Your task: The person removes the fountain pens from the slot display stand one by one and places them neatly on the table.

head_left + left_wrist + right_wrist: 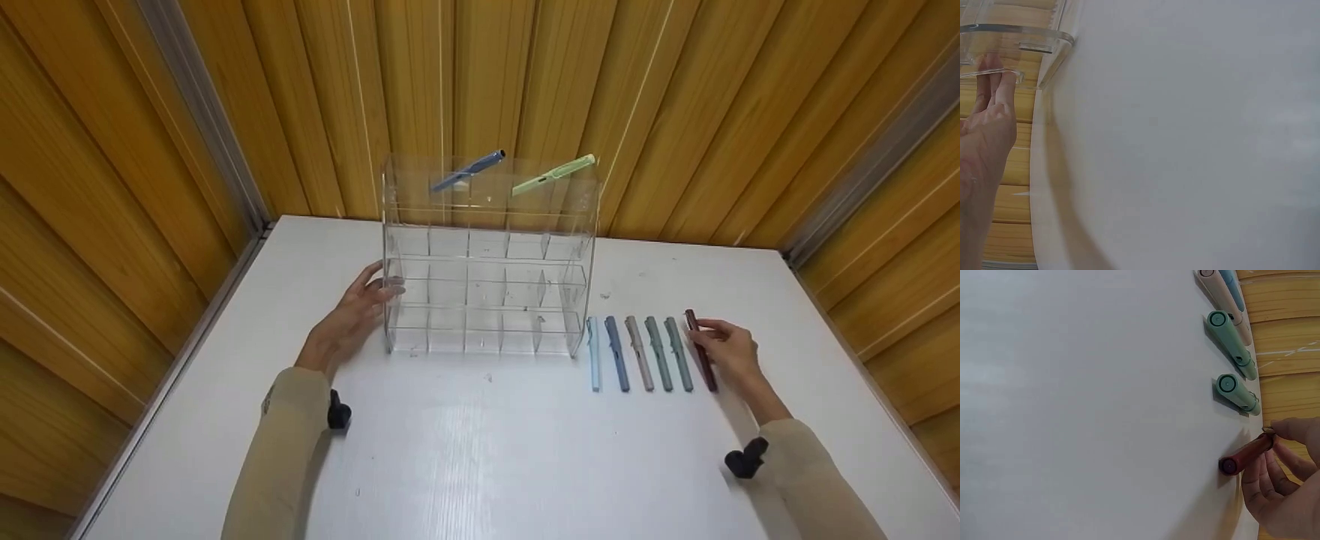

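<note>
A clear acrylic rack [486,307] with small compartments stands upright on the white table. My left hand [352,315] touches its left side wall, the fingers [998,84] nearly straight and partly seen through the plastic. At the right, my right hand [731,352] pinches a dark red pen [702,352] between thumb and fingers near its clip end. The pen's flat end [1230,466] points toward the wrist camera, close over the table. Beside it lies a row of capped pens: two green ones [679,356], a beige one [639,354], a blue one [617,354] and a light blue one [595,356].
Across the rack's top tier rest a dark blue pen [469,171] and a light green pen [553,175], both slanted. Wood-patterned panels [487,90] rise behind the white table [480,450] and along both sides.
</note>
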The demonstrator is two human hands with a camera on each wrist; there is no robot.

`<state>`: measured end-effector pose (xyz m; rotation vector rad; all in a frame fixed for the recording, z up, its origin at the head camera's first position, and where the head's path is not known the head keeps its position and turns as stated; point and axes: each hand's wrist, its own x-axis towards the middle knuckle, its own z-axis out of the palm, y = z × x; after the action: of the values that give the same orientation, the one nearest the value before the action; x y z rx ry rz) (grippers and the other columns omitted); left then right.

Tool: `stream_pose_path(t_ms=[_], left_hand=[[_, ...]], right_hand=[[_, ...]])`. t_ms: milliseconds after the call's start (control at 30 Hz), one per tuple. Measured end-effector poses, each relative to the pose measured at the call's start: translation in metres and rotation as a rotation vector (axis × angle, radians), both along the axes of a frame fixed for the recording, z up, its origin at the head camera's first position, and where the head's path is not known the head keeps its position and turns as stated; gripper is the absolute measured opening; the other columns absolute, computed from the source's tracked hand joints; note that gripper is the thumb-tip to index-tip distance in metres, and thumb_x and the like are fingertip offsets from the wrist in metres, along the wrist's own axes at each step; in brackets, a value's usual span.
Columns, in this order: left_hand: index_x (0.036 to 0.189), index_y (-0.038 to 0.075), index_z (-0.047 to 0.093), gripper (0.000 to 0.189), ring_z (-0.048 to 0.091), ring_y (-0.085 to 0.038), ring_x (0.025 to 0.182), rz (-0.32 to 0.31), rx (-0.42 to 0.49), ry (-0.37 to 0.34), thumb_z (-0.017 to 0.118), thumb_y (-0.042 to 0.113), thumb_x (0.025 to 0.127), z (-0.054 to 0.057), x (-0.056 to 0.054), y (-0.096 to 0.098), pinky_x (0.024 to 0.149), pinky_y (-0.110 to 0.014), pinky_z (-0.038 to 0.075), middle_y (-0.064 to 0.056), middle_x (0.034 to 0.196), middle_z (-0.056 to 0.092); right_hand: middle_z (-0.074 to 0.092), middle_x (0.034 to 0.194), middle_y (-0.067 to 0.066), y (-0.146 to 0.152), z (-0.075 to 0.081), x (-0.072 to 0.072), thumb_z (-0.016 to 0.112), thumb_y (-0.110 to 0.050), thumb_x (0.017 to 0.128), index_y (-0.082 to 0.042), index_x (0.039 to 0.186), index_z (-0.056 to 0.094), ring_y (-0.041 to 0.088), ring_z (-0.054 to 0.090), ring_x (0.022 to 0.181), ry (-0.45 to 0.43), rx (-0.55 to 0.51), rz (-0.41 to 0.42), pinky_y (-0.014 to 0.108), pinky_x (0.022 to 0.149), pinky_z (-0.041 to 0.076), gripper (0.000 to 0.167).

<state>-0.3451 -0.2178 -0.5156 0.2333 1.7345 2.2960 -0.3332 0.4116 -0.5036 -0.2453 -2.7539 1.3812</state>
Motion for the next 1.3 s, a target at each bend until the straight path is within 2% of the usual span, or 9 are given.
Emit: stream_pose_path(t_ms=[200,333,467,700,967,1300], left_hand=[[0.159,0.031,0.026,0.066,0.029,-0.027,0.154,0.019,0.013,-0.028,0.06,0.021,0.103,0.0011,0.001,0.0027,0.129,-0.056,0.008,-0.01,0.161,0.038],[0.159,0.031,0.025,0.067,0.029,-0.028,0.154,0.019,-0.008,-0.018,0.059,0.022,0.102,0.002,0.0005,0.0024,0.129,-0.057,0.004,-0.015,0.162,0.035],[0.16,0.03,0.023,0.067,0.03,-0.029,0.153,0.013,-0.041,0.007,0.056,0.022,0.103,0.0026,-0.0003,0.0017,0.129,-0.058,0.002,-0.017,0.161,0.036],[0.161,0.029,0.021,0.07,0.029,-0.028,0.153,0.014,-0.034,-0.011,0.059,0.022,0.103,0.001,-0.0005,0.0016,0.13,-0.054,0.005,-0.013,0.16,0.039],[0.159,0.033,0.026,0.071,0.031,-0.025,0.152,0.033,-0.01,-0.049,0.065,0.025,0.1,0.0038,0.0025,0.0023,0.13,-0.053,0.006,-0.009,0.16,0.04],[0.16,0.033,0.023,0.072,0.029,-0.026,0.153,0.026,-0.051,-0.029,0.063,0.027,0.101,0.0036,0.002,0.0019,0.129,-0.057,0.003,-0.007,0.159,0.04]], right_hand=[[0.07,0.109,0.019,0.0007,-0.0025,0.0026,0.066,-0.021,0.1,0.009,0.134,0.06,0.002,0.059,0.079,0.046,0.102,0.027,0.013,0.065,0.052,0.045],[0.069,0.11,0.029,-0.0005,-0.0041,0.0025,0.067,-0.017,0.099,0.01,0.129,0.063,0.004,0.057,0.078,0.101,0.182,0.038,0.011,0.062,0.049,0.041],[0.07,0.106,0.031,-0.0026,-0.0055,0.0016,0.07,-0.012,0.096,0.011,0.124,0.066,0.008,0.057,0.078,0.154,0.248,0.034,0.011,0.059,0.046,0.037],[0.069,0.105,0.033,-0.0047,-0.0057,0.0028,0.069,-0.011,0.096,0.014,0.123,0.065,0.017,0.059,0.078,0.175,0.285,0.032,0.012,0.057,0.044,0.037],[0.068,0.105,0.033,-0.0046,-0.0066,0.0024,0.065,-0.013,0.098,0.016,0.123,0.064,0.02,0.058,0.078,0.151,0.295,0.026,0.015,0.055,0.044,0.038],[0.067,0.109,0.035,-0.0058,-0.0051,0.005,0.065,-0.018,0.1,0.016,0.123,0.063,0.033,0.063,0.089,0.14,0.295,0.015,0.015,0.058,0.043,0.041]])
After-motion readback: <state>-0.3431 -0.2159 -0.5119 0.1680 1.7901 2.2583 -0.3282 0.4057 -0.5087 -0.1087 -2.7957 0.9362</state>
